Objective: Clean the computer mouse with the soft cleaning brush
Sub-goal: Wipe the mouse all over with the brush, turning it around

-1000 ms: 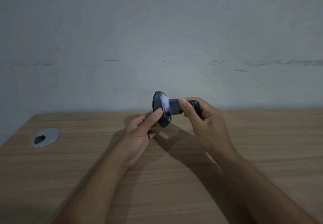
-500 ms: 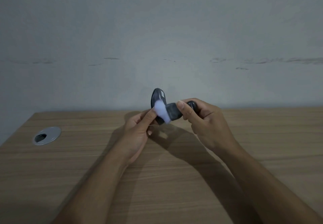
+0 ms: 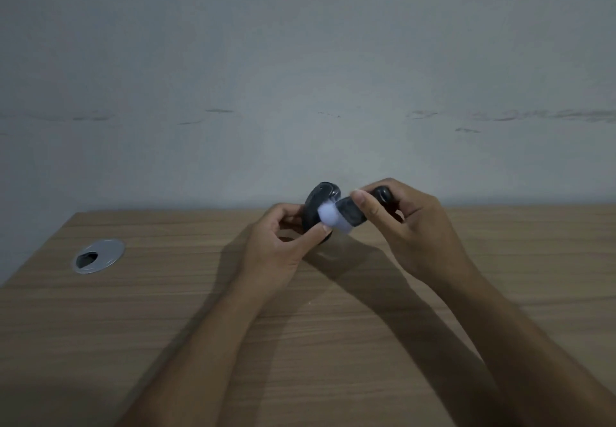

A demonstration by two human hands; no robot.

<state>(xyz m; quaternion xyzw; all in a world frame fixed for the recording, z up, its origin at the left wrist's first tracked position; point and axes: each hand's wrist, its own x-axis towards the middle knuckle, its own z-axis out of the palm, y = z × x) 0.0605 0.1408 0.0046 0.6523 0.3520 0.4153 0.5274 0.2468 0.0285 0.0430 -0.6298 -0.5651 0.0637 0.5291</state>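
Note:
A dark computer mouse (image 3: 315, 204) is held on edge above the wooden desk by my left hand (image 3: 281, 248), fingers behind it and thumb at its lower front. My right hand (image 3: 411, 226) grips the dark handle of the soft cleaning brush (image 3: 351, 214). The brush's pale bristles (image 3: 330, 216) press against the lower part of the mouse's face, just above my left thumb. The brush handle's far end pokes out above my right fingers. Much of the mouse is covered by the bristles and my fingers.
The wooden desk (image 3: 333, 343) runs under both arms, with its back edge against a grey wall (image 3: 300, 76). A round metal cable grommet (image 3: 98, 256) is set into the desk at the far left.
The bristles have slid down the mouse's face toward my left thumb. Both hands have stayed close together above the desk, and the mouse has tilted slightly.

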